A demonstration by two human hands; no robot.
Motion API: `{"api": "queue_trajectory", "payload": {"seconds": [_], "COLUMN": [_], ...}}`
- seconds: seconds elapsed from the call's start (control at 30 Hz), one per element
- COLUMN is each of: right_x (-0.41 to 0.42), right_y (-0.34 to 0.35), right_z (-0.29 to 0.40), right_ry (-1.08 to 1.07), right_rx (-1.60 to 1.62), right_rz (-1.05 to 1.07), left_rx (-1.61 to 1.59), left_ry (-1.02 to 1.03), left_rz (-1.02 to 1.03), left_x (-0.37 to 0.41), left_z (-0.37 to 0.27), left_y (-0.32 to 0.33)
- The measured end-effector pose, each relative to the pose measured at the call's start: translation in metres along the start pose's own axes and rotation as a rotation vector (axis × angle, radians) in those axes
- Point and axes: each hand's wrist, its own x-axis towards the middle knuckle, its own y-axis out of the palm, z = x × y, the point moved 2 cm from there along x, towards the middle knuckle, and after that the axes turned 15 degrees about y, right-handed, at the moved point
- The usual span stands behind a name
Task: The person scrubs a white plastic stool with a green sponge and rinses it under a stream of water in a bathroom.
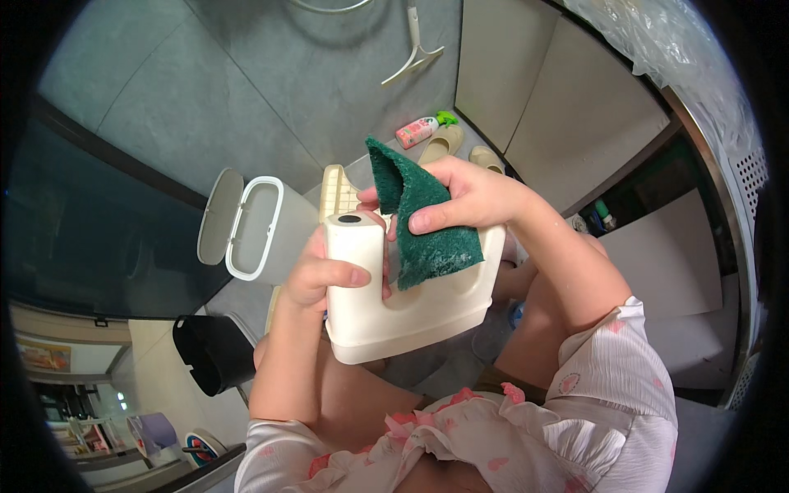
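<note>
A cream plastic holder (407, 323) with a raised block at its left end is tilted in front of me. My left hand (314, 277) grips that block, its thumb across the near face. Between the thumb and fingers of my right hand (474, 194) is a folded green scouring pad (431, 246) with whitish residue near its lower edge. The pad hangs over the recess in the holder and hides part of it. Whether the pad touches the plastic I cannot tell. Behind the holder a cream gridded plastic piece (336, 191) shows in part.
A white lidded bin (290, 228) stands open at the left, with a black bin (216, 354) below it. A pink spray bottle (417, 131) and beige slippers (442, 145) lie by the grey wall. A squeegee (414, 58) hangs above. Cabinet panels (555, 92) bound the right side.
</note>
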Motion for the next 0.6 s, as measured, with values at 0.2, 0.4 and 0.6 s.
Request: {"api": "queue_trajectory", "payload": {"seconds": [0.2, 0.4, 0.6], "right_x": [-0.001, 0.004, 0.031], "right_y": [0.016, 0.021, 0.039], "right_z": [0.012, 0.019, 0.025], "right_ry": [0.139, 0.03, 0.171], "right_rx": [-0.201, -0.208, -0.604], "right_rz": [-0.085, -0.125, -0.183], "left_rx": [0.095, 0.212, 0.857], "left_ry": [0.071, 0.086, 0.304], "left_rz": [-0.153, -0.095, -0.042], "left_x": [0.001, 0.003, 0.005], "left_z": [0.0, -0.007, 0.013], "left_y": [0.016, 0.017, 0.005]}}
